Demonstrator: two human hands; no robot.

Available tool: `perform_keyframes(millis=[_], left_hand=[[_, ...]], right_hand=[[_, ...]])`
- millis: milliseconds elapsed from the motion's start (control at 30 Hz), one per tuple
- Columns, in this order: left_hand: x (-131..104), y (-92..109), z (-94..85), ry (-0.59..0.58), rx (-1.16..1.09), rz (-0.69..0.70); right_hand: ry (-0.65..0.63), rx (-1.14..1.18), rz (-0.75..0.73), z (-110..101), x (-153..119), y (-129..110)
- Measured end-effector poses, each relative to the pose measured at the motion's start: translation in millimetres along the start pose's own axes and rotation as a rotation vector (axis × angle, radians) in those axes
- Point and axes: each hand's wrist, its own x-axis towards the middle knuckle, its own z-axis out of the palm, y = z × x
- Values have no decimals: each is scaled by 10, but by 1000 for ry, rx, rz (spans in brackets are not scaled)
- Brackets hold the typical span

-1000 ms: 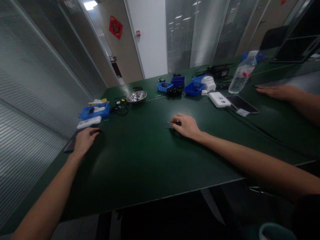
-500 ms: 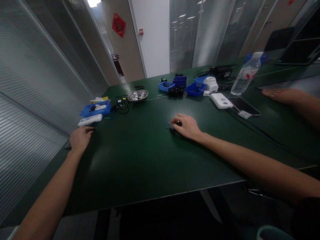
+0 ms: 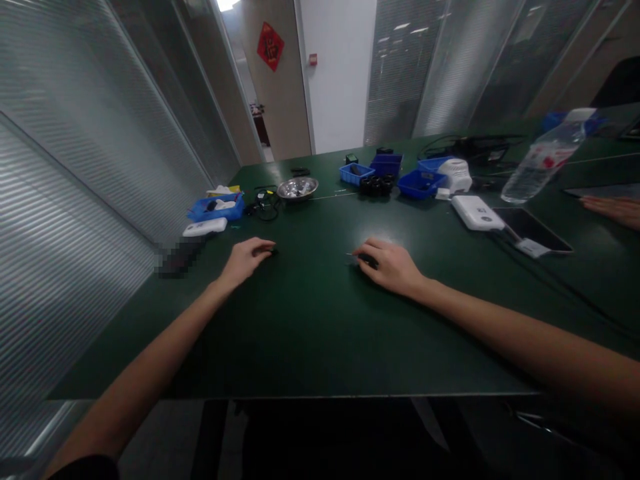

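A dark green desk [image 3: 300, 333] stands before slatted glass partitions [image 3: 410, 73]. Over its near half, the left hand [image 3: 243, 260] has its fingers closed on a small dark object [image 3: 273, 251], too blurred to identify. Well apart, the right hand [image 3: 393, 265] grips a small black thin-tipped tool [image 3: 369, 260]. Beyond these 2 hands sits a shiny round metal bowl [image 3: 296, 198].
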Motion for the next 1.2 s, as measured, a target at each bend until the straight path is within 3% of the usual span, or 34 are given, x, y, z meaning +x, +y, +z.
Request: perform_keyframes(millis=[100, 167, 233, 333, 767, 1200], left_hand=[[124, 631, 491, -170, -215, 202], [193, 953, 778, -219, -311, 277], [251, 1165, 1001, -226, -401, 306], [293, 1304, 1190, -210, -485, 304], [201, 1340, 1156, -188, -412, 360], [208, 1299, 1178, -140, -384, 395]], right_hand=[[8, 41, -75, 3, -43, -22], [28, 79, -89, -13, -83, -35], [46, 99, -85, -36, -129, -42], [46, 93, -83, -71, -188, -41], [56, 63, 37, -128, -226, -34], [22, 23, -29, -95, -213, -20]])
